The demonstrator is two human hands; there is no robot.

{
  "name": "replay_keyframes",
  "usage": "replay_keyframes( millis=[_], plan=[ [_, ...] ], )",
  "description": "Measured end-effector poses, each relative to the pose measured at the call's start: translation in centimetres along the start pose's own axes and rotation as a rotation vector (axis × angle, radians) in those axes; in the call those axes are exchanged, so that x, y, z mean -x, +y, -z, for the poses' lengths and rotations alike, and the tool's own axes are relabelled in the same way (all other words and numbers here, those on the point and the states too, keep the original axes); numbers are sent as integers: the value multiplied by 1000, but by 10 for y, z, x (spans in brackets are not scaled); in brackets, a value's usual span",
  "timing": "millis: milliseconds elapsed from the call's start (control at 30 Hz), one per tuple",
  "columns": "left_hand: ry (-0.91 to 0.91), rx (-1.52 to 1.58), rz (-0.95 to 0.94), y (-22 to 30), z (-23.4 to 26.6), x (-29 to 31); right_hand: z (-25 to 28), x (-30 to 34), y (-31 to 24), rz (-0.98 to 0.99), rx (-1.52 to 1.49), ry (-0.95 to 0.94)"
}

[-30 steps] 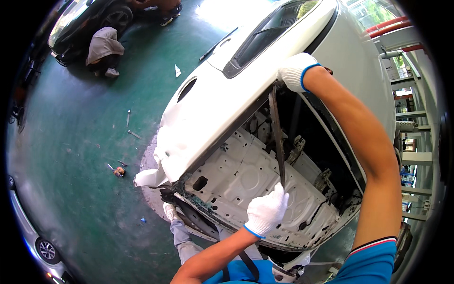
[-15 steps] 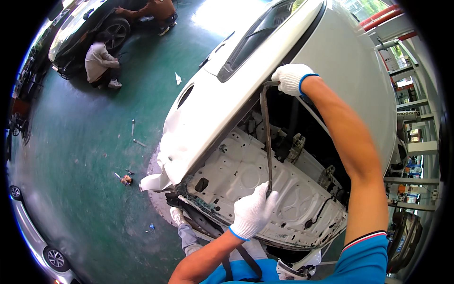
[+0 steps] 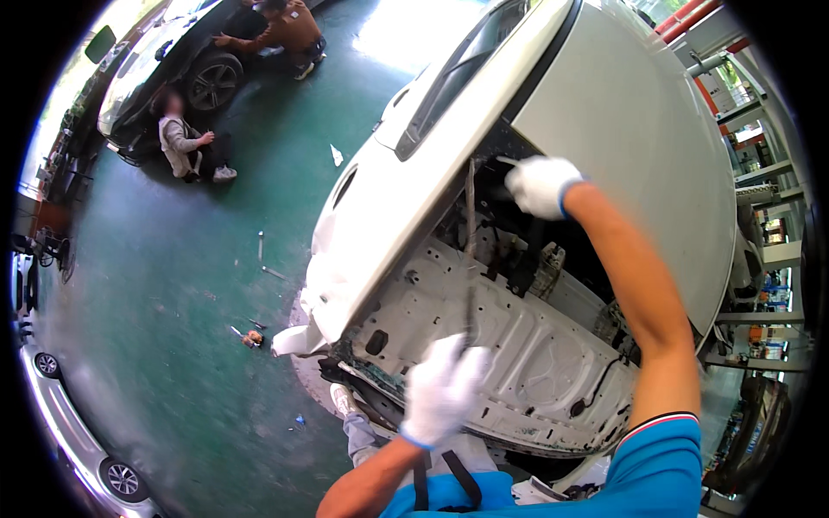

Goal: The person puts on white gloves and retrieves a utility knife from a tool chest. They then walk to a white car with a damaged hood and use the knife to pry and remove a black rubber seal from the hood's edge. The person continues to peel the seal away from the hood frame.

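In front of me is a white car body (image 3: 371,216) with an uncovered opening. Inside it lies a bare white metal panel (image 3: 509,345) with pressed shapes and holes. A long, narrow dark strip (image 3: 471,233) runs up across the opening; its exact kind is unclear. Its lower end meets my white-gloved left hand (image 3: 445,393), which is blurred but closed around it. My right hand (image 3: 544,187), also gloved, is over the dark upper part of the opening, to the right of the strip's top and apart from it. Motion smears its fingers.
Two people, one crouching (image 3: 298,39) and one sitting low (image 3: 186,142), are beside a dark car (image 3: 164,56) at the far left. Small tools (image 3: 261,246) and scraps (image 3: 250,337) lie on the green floor. A silver car (image 3: 82,449) stands at the lower left, metal racking (image 3: 760,186) on the right.
My right hand has come away from the strip's upper end and moved slightly right and down. The left hand has shifted left and down, and the strip stands more upright.
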State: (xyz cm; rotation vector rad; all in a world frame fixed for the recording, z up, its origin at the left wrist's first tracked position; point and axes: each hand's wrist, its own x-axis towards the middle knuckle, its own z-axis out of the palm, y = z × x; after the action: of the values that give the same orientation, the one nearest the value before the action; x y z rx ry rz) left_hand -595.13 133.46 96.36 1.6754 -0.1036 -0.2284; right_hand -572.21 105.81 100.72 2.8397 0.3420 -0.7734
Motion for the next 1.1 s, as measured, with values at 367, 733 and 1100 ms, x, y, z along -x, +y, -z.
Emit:
replay_keyframes(
  millis=[367,733,1100],
  plan=[
    [-33,17,293,-94,75,-34,-62,70,10,-153,-769,303],
    [-80,322,288,80,121,-103,-93,78,3,-146,-1102,397],
    [-273,-1140,-471,-66,-63,-11,-30,34,8,-108,-564,464]
  ],
)
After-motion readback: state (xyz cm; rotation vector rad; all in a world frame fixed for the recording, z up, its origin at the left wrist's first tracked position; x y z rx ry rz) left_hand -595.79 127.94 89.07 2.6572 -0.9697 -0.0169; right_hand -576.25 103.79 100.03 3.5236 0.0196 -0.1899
